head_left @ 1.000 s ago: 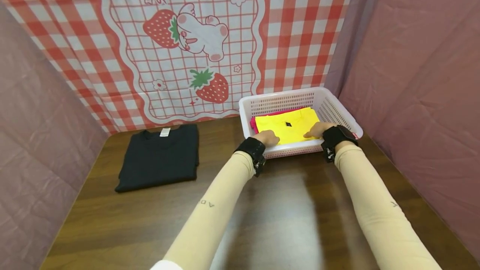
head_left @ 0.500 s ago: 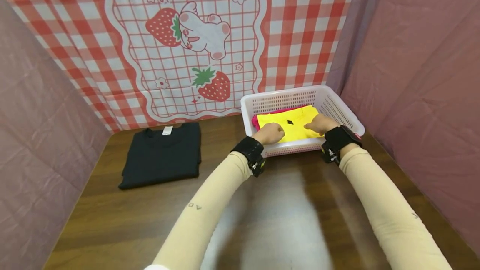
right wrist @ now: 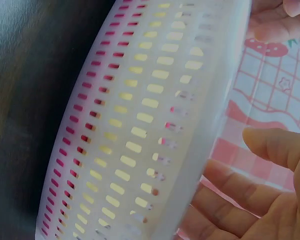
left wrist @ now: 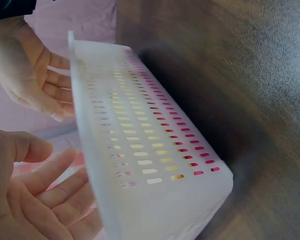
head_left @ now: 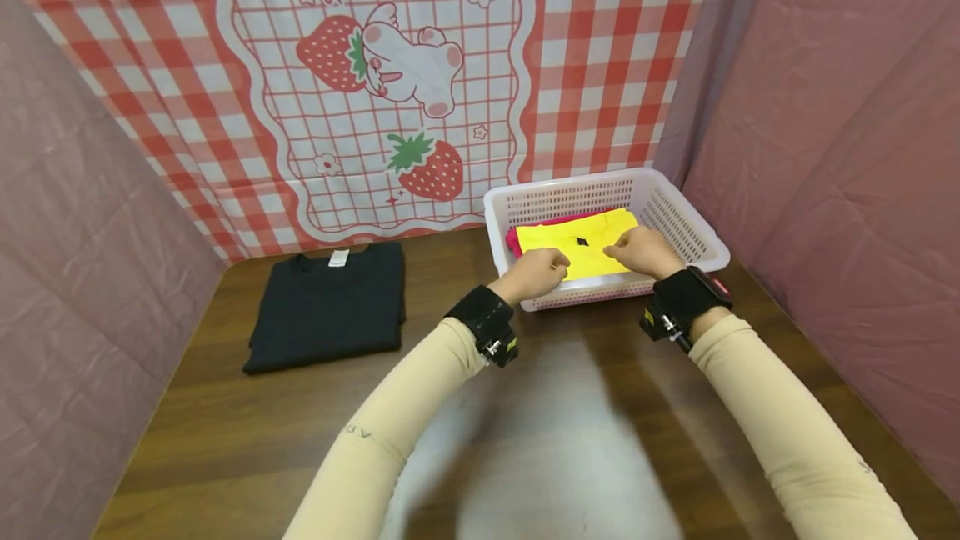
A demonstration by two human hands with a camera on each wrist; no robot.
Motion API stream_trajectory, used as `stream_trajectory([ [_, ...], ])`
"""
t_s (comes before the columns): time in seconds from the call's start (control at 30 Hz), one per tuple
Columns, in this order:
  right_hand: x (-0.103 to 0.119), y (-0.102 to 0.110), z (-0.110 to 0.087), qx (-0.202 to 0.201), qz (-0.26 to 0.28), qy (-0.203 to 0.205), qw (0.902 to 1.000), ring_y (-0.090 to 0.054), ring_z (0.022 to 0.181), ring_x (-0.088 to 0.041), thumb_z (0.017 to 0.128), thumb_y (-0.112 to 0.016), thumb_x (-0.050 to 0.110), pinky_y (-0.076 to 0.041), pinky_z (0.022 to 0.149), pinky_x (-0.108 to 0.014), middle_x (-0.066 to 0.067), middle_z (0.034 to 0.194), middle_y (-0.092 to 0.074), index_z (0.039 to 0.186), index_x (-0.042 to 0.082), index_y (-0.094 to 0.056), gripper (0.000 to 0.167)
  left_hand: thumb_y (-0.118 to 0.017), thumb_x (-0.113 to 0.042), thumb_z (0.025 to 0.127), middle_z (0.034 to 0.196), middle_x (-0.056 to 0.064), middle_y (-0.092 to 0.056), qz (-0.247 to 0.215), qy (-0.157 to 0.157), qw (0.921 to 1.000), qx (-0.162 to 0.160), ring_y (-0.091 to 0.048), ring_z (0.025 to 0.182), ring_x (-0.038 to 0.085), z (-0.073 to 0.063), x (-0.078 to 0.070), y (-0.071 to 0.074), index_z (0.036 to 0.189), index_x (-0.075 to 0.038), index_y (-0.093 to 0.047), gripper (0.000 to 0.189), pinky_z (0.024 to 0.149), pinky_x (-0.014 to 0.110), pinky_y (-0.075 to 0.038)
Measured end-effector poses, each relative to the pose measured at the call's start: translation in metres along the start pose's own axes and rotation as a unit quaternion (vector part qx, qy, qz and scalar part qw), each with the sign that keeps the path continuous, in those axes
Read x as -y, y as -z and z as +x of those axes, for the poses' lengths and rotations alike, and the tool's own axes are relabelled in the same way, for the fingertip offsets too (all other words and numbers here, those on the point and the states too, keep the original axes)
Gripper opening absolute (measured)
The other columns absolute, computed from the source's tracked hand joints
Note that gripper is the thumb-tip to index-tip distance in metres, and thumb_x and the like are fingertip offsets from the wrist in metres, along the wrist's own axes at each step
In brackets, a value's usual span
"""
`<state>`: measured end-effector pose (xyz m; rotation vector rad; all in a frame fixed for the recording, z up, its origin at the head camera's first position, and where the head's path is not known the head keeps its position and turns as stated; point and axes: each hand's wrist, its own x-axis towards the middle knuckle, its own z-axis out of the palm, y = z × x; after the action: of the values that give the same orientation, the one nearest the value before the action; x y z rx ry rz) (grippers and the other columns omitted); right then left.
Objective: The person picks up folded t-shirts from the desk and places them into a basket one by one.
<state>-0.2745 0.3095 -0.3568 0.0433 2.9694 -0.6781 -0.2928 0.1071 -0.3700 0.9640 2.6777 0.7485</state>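
Note:
A white perforated plastic basket (head_left: 592, 296) stands on the table and holds a folded yellow shirt (head_left: 592, 261) with a small dark label. Some bright pink cloth (head_left: 513, 242) peeks out beneath the yellow. My left hand (head_left: 534, 273) hovers over the basket's near rim at the left, fingers loosely bent around nothing. On the other side, my right hand (head_left: 643, 250) is likewise above the rim, thumb and fingers apart. Both wrist views show relaxed fingers beside the rim, with yellow and pink showing through the slots of the basket wall (left wrist: 155, 145).
A folded black T-shirt (head_left: 330, 307) with a white neck label lies on the left of the wooden table (head_left: 540, 440). Behind is a red-and-white checked strawberry cloth (head_left: 600, 65). Pink curtains (head_left: 825, 148) flank the table on both sides.
Both hands have risen off the yellow shirt and drawn back slightly toward me. The shirt stays in the basket. The head view has shifted a little.

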Motion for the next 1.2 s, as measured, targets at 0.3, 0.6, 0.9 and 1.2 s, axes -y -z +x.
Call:
stream_trajectory([
  [0.3,0.011,-0.002,-0.017,-0.046,0.011,0.026,0.9985,-0.062,0.104,-0.045,0.096,-0.055,0.027,-0.051,0.088,-0.053,-0.031,0.116,-0.064,0.117,-0.012,-0.061,0.045,-0.047,-0.014,0.098,0.126,0.01,-0.067,-0.054,-0.023,0.9971,-0.047,-0.062,0.116,0.023,-0.021,-0.002,0.007,0.124,-0.004,-0.062,0.031,0.101,0.034,-0.05],
  [0.6,0.038,-0.009,-0.036,-0.115,0.038,0.064,0.9905,-0.063,0.101,-0.043,0.095,-0.057,0.022,-0.051,0.086,-0.052,-0.029,0.109,-0.067,0.115,-0.01,-0.063,0.038,-0.049,-0.012,0.097,0.124,0.013,-0.068,-0.112,-0.032,0.9879,-0.102,-0.063,0.117,0.026,-0.048,0.0,0.012,0.122,-0.002,-0.063,0.03,0.102,0.038,-0.05],
  [0.9,0.076,-0.023,-0.048,-0.114,0.085,0.108,0.9839,-0.065,0.099,-0.041,0.094,-0.059,0.018,-0.054,0.086,-0.051,-0.029,0.109,-0.069,0.113,-0.009,-0.064,0.034,-0.051,-0.009,0.097,0.12,0.016,-0.068,-0.173,-0.009,0.9741,-0.145,-0.066,0.111,0.027,-0.076,0.019,0.015,0.121,0.0,-0.062,0.028,0.098,0.037,-0.053],
  [1.2,0.108,-0.05,-0.043,-0.1,0.118,0.141,0.9778,-0.067,0.094,-0.036,0.092,-0.063,0.017,-0.054,0.084,-0.047,-0.024,0.102,-0.071,0.107,-0.007,-0.067,0.029,-0.053,-0.009,0.096,0.121,0.017,-0.067,-0.199,0.02,0.9637,-0.177,-0.064,0.114,0.028,-0.105,0.043,0.018,0.12,-0.001,-0.062,0.027,0.099,0.039,-0.052],
])
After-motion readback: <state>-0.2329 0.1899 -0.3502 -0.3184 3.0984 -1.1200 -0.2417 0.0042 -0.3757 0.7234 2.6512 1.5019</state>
